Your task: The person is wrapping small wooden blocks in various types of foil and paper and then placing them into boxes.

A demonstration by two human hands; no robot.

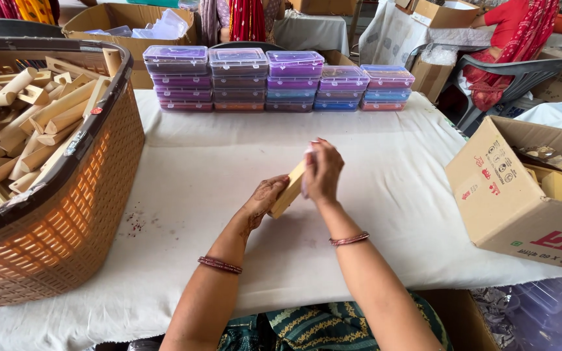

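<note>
A pale wooden block [289, 190] is held up over the white cloth-covered table [209, 162], tilted on its long axis. My left hand [265, 200] grips its lower end from the left. My right hand [322, 171] closes over its upper end, with something small and pale under the fingers that I cannot make out. Both wrists wear thin red bangles.
A large brown woven basket [66, 214] full of wooden pieces stands at the left. Stacks of clear-lidded plastic boxes [278, 81] line the far table edge. An open cardboard box [521, 188] with wooden pieces sits at the right. A person in red sits on a chair [515, 75] behind.
</note>
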